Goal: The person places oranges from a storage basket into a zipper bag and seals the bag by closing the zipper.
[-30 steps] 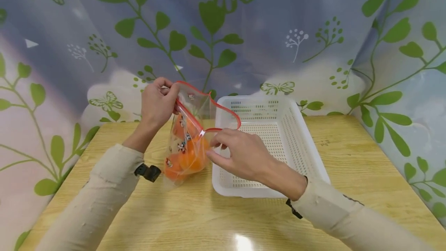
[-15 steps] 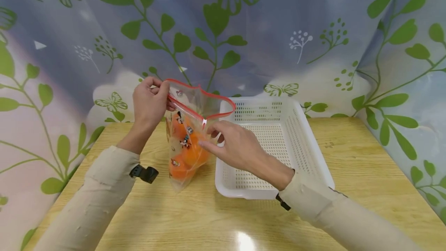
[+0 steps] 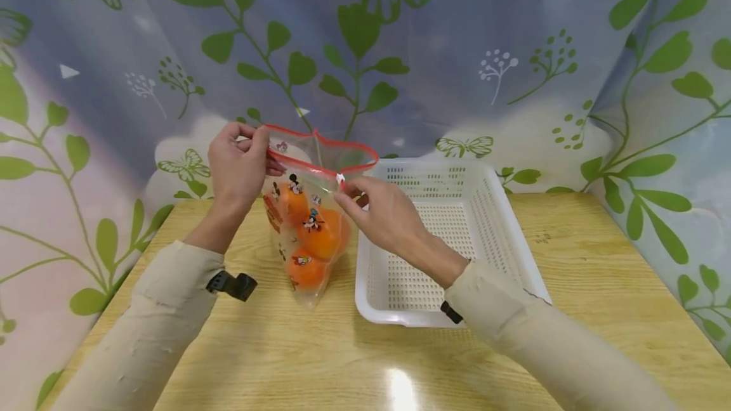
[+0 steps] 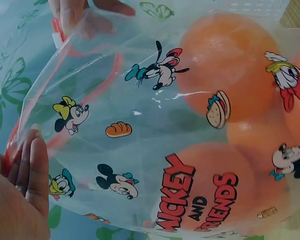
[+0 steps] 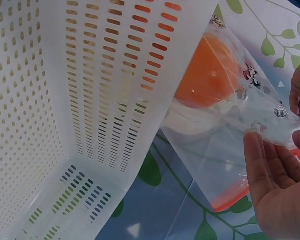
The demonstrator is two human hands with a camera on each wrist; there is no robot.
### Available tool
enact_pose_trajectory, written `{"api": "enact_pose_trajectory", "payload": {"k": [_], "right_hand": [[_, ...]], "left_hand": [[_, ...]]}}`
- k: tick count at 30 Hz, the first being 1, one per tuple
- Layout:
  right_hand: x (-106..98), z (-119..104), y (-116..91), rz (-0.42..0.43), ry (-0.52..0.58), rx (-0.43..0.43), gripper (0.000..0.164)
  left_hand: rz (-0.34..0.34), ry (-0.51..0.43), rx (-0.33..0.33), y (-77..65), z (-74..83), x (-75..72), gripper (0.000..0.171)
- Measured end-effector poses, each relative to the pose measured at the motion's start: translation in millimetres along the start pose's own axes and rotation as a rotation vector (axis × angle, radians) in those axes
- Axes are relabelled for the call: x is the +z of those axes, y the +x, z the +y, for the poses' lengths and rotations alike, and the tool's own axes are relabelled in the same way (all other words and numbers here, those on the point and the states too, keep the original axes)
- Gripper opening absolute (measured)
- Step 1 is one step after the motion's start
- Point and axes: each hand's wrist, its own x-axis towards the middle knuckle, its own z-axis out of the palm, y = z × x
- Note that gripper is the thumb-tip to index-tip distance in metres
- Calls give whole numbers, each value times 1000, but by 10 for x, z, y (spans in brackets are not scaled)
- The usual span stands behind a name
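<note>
A clear zip bag (image 3: 285,233) with a red zip rim and cartoon prints hangs upright above the table, its mouth gaping. Inside are several oranges (image 3: 322,236), piled toward the bottom. My left hand (image 3: 237,160) pinches the rim at the bag's left corner. At the other end of the near rim, my right hand (image 3: 391,214) pinches the bag beside the white zip slider (image 3: 341,179). The left wrist view shows the printed face of the bag (image 4: 140,125) close up, with oranges (image 4: 230,65) behind the film.
A white perforated plastic basket (image 3: 508,246) stands on the wooden table (image 3: 274,360), just right of the bag and under my right forearm. Behind the table hangs a leaf-patterned curtain (image 3: 434,68).
My right hand has risen along the bag from its side to the zip slider. The left hand has shifted slightly left, and the bag has been lifted and turned its printed face nearer.
</note>
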Motion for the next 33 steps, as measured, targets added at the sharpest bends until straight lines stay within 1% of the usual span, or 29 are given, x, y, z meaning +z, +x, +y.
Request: {"api": "enact_pose_trajectory", "payload": {"k": [3, 7, 9, 11, 15, 17, 20, 24, 28, 31, 33], "right_hand": [[-2, 15, 60, 25, -7, -25, 22], [-32, 27, 150, 24, 25, -38, 23], [-56, 26, 196, 16, 69, -30, 23], [-76, 25, 236, 10, 144, -7, 22], [-94, 30, 295, 17, 328, 57, 20], [-91, 38, 318, 33, 388, 77, 20], [-78, 42, 348, 73, 430, 87, 20], [-59, 67, 378, 113, 447, 75, 21], [-31, 114, 366, 68, 505, 80, 21], [0, 151, 341, 23, 551, 75, 20], [19, 165, 332, 7, 563, 66, 20]], "left_hand": [[9, -21, 6, -17, 7, -31, 18], [17, -85, 4, -45, 21, -77, 17], [25, -110, 1, -57, 28, -97, 17], [34, -124, -5, -70, 35, -115, 18], [39, -116, -8, -112, 47, -145, 19], [32, -116, -2, -151, 52, -158, 20], [12, -113, 8, -232, 61, -174, 21], [-25, -97, 10, -358, 77, -184, 23], [-64, -66, -3, -470, 78, -232, 26], [-83, -13, 13, -527, 49, -287, 27], [-79, 24, 37, -551, 14, -323, 28]]}}
